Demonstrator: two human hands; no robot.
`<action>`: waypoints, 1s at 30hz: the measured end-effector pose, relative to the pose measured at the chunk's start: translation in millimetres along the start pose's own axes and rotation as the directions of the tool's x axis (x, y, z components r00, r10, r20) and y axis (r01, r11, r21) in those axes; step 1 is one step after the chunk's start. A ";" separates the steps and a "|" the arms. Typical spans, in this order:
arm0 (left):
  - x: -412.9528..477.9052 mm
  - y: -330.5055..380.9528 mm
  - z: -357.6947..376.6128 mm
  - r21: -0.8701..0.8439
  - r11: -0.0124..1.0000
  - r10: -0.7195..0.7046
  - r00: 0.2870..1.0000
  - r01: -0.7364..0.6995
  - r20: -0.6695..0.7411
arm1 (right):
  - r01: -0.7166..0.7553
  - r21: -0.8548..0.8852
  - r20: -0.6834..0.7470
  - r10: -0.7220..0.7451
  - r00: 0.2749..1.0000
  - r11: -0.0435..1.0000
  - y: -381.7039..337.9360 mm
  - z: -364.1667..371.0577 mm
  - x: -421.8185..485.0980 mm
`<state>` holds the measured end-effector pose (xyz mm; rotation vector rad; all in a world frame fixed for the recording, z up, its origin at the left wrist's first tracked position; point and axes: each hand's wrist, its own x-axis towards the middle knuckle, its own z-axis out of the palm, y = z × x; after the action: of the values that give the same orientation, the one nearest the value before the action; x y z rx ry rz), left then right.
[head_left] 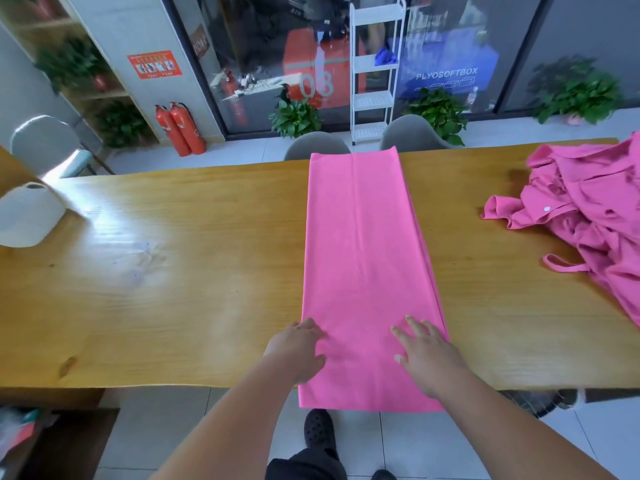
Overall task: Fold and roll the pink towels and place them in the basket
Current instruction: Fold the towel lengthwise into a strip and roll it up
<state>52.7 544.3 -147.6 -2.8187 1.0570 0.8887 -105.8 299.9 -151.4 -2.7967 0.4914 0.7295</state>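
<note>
Wooden table (173, 299) runs across an office room with glass walls behind, and everything is placed here against the folded pink towel (363, 254) lying as a long strip down its middle, far end at the back edge, near end hanging over the front edge toward the person. Both hands rest flat and open on the towel's near part, gripping nothing: the left hand (298, 351) sits on the towel's left edge with fingers spread and partly off onto the wood, the right hand (424, 355) lies palm down near its right edge, and the two are apart with bare cloth between them. Forearms reach in from below, roughly parallel. I judge the lengthwise folding done and the step in hand to be smoothing before rolling; the next move likely calls for pinching the near end and turning it over tightly and evenly so the roll stays straight. Right of the towel, well apart, a heap of unfolded pink towels (588, 216) waits. Far left of the towel stands a white container (27, 216), possibly the basket, though I cannot tell
</note>
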 end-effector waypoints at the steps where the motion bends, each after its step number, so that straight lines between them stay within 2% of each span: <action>1: 0.6 -2.1 -2.0 -0.005 1.000 0.011 1.000 -0.011 0.005 | -0.013 0.016 0.009 0.013 1.000 1.000 -2.1 -2.2 0.0; 5: 12.7 -21.0 -8.1 -0.108 0.993 0.050 0.999 -0.051 -0.017 | -0.076 -0.004 -0.019 0.076 0.997 0.997 -16.6 -13.9 4.5; 8: 28.3 -40.5 -19.6 -0.190 0.981 0.022 0.994 -0.041 -0.103 | -0.147 -0.041 -0.066 0.144 0.987 0.988 -40.2 -28.7 16.7; 12: 59.6 -71.8 -47.5 -0.284 0.958 -0.008 0.984 -0.044 -0.180 | -0.161 0.061 -0.119 0.167 0.979 0.985 -85.7 -47.8 47.4; 15: 87.4 -101.6 -68.3 -0.340 0.939 -0.003 0.989 -0.048 -0.149 | -0.175 0.158 -0.129 0.196 0.972 0.972 -124.5 -59.4 71.8; 18: 117.9 -131.0 -86.6 -0.368 0.928 0.025 0.994 -0.061 -0.102 | -0.201 0.182 -0.134 0.227 0.965 0.962 -163.5 -67.2 94.9; 22: 155.2 -157.1 -105.1 -0.313 0.944 0.079 0.993 -0.103 -0.088 | -0.239 0.212 -0.133 0.270 0.954 0.948 -202.6 -67.6 114.8; 25: 181.5 -162.8 -115.5 -0.302 0.944 0.106 0.988 -0.134 -0.108 | -0.258 0.204 -0.149 0.290 0.945 0.944 -221.8 -62.1 124.0; 30: 212.3 -156.5 -124.2 -0.405 0.896 0.139 0.982 -0.179 -0.128 | -0.308 0.136 -0.128 0.324 0.937 0.942 -238.2 -44.6 138.3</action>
<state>340.6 513.0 -180.9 -3.1812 1.2619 1.1255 114.9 470.5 -155.3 -2.7057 0.9970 0.5307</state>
